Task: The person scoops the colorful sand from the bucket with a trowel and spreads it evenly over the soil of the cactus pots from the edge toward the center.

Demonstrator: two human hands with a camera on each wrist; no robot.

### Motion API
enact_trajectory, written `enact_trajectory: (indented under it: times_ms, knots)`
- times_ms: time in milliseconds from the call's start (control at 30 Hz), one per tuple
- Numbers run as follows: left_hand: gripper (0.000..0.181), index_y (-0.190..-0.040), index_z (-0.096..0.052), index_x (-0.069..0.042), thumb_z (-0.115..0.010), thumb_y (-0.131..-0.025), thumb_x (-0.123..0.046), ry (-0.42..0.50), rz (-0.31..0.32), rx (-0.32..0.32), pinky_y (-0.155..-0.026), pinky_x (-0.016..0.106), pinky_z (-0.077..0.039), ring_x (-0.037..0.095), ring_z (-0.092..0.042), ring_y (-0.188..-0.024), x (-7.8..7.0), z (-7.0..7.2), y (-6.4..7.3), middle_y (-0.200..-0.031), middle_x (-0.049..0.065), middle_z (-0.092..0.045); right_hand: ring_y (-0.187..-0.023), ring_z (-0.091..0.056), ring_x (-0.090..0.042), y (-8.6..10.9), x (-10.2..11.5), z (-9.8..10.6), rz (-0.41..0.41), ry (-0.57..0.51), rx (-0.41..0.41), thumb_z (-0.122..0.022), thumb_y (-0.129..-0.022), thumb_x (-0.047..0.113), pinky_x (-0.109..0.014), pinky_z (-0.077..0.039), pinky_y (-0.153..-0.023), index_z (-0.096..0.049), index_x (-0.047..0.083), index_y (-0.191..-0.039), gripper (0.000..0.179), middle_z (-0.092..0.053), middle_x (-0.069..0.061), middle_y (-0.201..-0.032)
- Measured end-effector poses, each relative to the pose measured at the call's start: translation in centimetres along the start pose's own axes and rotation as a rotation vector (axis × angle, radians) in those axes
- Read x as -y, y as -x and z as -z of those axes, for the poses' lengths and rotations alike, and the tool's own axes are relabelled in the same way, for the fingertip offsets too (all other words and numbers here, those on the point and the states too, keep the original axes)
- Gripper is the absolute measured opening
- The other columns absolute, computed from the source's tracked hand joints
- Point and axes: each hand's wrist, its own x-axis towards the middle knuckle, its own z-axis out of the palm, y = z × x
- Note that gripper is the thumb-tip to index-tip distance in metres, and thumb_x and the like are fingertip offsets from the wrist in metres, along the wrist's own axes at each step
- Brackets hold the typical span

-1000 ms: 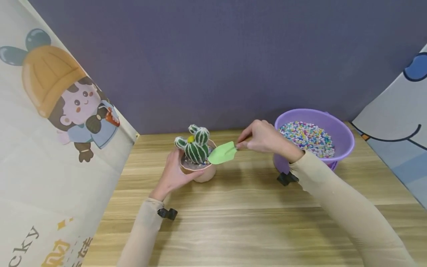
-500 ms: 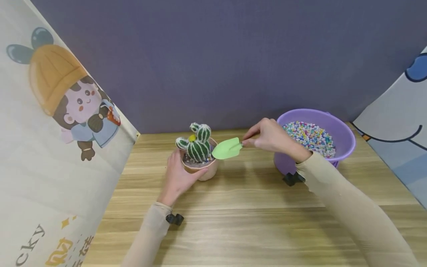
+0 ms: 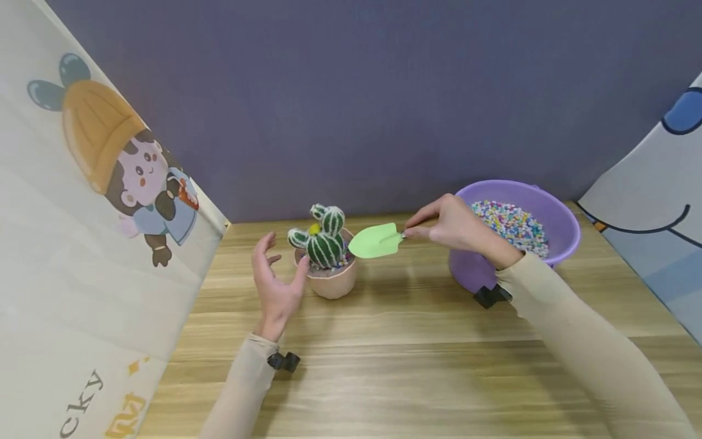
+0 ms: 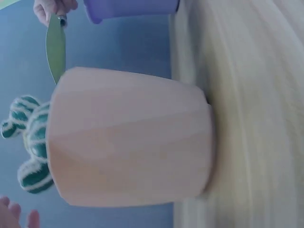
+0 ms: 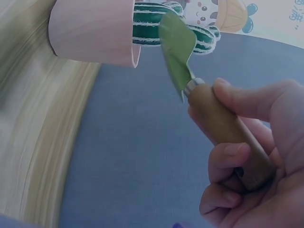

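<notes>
A knitted cactus (image 3: pixel 325 249) with green and white stripes and a yellow spot stands in a pale pink pot (image 3: pixel 331 285), with coloured beads around its base. My left hand (image 3: pixel 275 297) is just left of the pot, fingers spread and holding nothing; its fingertips (image 4: pixel 32 219) show in the left wrist view. The right hand (image 3: pixel 463 227) grips the wooden handle (image 5: pixel 221 118) of a small trowel. Its light green blade (image 3: pixel 375 241) points left, the tip at the right side of the pot's rim. In the right wrist view the blade overlaps the cactus.
A purple bucket (image 3: pixel 567 241) of multicoloured beads (image 3: pixel 512 222) stands at the right, partly behind the right hand. A dark blue-grey panel (image 3: pixel 351 110) rises behind the wooden table (image 3: pixel 384 360). Cartoon-printed sheets flank both sides.
My left hand has let go of the pot and drawn back to the left. The right hand has shifted rightward with the trowel, its blade now drawn back from the beads in the pot.
</notes>
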Motion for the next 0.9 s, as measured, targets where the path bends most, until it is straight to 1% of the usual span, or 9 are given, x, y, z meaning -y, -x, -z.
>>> enact_trajectory:
  times_ms: [100, 133, 233, 333, 367, 467, 600, 700, 900]
  knots:
    - [0.069, -0.146, -0.051, 0.004, -0.079, -0.085, -0.008, 0.067, -0.049, -0.035, -0.1, 0.028, -0.053, 0.019, -0.053, -0.127, -0.7, -0.2, 0.0, -0.143, 0.02, -0.057, -0.099, -0.076, -0.021, 0.4, -0.1, 0.3, -0.005, -0.018, 0.006, -0.083, -0.094, 0.034, -0.031, -0.056, -0.081, -0.087, 0.019, -0.103, 0.018, -0.084, -0.004, -0.106]
    - [0.066, -0.144, -0.053, 0.005, -0.078, -0.085, -0.007, 0.087, -0.068, -0.035, -0.097, 0.029, -0.055, 0.023, -0.055, -0.125, -1.0, -0.3, 0.1, -0.141, 0.021, -0.058, -0.099, -0.076, -0.021, 0.6, -0.2, 0.5, -0.01, -0.019, 0.012, -0.083, -0.094, 0.034, -0.03, -0.056, -0.08, -0.087, 0.02, -0.103, 0.018, -0.084, -0.004, -0.106]
    - [0.054, -0.135, -0.06, 0.007, -0.077, -0.086, -0.006, 0.118, -0.129, -0.014, -0.092, 0.031, -0.057, 0.023, -0.058, -0.121, -1.7, -0.8, 0.2, -0.135, 0.025, -0.061, -0.094, -0.074, -0.018, 1.0, -0.5, 1.0, -0.027, -0.015, 0.017, -0.083, -0.094, 0.036, -0.027, -0.053, -0.075, -0.087, 0.019, -0.105, 0.02, -0.083, -0.005, -0.108]
    - [0.04, -0.122, -0.066, 0.009, -0.075, -0.086, -0.006, 0.136, -0.209, 0.03, -0.083, 0.035, -0.057, 0.032, -0.062, -0.107, -2.4, -1.5, 0.2, -0.125, 0.026, -0.065, -0.084, -0.071, -0.017, 1.4, -0.9, 1.6, -0.036, -0.013, 0.006, -0.082, -0.095, 0.034, -0.026, -0.05, -0.066, -0.086, 0.017, -0.106, 0.021, -0.083, -0.007, -0.108]
    - [0.036, -0.118, -0.067, 0.008, -0.075, -0.086, -0.005, 0.132, -0.235, 0.047, -0.081, 0.035, -0.058, 0.029, -0.063, -0.102, -2.7, -1.7, 0.2, -0.121, 0.025, -0.067, -0.081, -0.069, -0.016, 1.6, -1.1, 1.8, -0.038, -0.012, -0.007, -0.082, -0.095, 0.034, -0.026, -0.049, -0.063, -0.086, 0.016, -0.106, 0.022, -0.083, -0.008, -0.108]
    - [0.026, -0.11, -0.07, 0.006, -0.074, -0.086, -0.002, 0.147, -0.312, 0.115, -0.074, 0.037, -0.058, 0.034, -0.063, -0.087, -3.3, -2.5, 0.2, -0.108, 0.022, -0.071, -0.08, -0.069, -0.013, 2.2, -1.6, 2.4, -0.061, -0.023, -0.037, -0.082, -0.095, 0.034, -0.025, -0.05, -0.063, -0.086, 0.017, -0.105, 0.02, -0.083, -0.007, -0.107]
    - [0.02, -0.106, -0.072, 0.002, -0.074, -0.087, -0.001, 0.165, -0.366, 0.216, -0.077, 0.03, -0.06, 0.028, -0.068, -0.086, -4.4, -3.6, 0.2, -0.099, 0.017, -0.074, -0.09, -0.073, -0.006, 2.9, -2.4, 3.5, -0.107, -0.043, -0.058, -0.082, -0.095, 0.038, -0.02, -0.056, -0.074, -0.086, 0.018, -0.108, 0.024, -0.083, -0.003, -0.107]
    - [0.018, -0.105, -0.073, 0.0, -0.075, -0.087, -0.002, 0.167, -0.4, 0.268, -0.081, 0.026, -0.061, 0.025, -0.071, -0.087, -5.4, -4.4, 0.2, -0.097, 0.014, -0.076, -0.091, -0.074, -0.001, 3.6, -3.3, 4.6, -0.152, -0.046, -0.066, -0.082, -0.094, 0.042, -0.017, -0.057, -0.077, -0.085, 0.017, -0.112, 0.031, -0.084, 0.0, -0.107]
    - [0.018, -0.104, -0.073, -0.003, -0.075, -0.086, 0.0, 0.153, -0.453, 0.354, -0.071, 0.03, -0.062, 0.024, -0.07, -0.08, -6.9, -6.6, 0.2, -0.093, 0.01, -0.076, -0.09, -0.071, 0.006, 5.0, -5.3, 6.7, -0.228, -0.03, -0.087, -0.083, -0.093, 0.046, -0.015, -0.057, -0.078, -0.083, 0.015, -0.118, 0.04, -0.083, 0.004, -0.108]
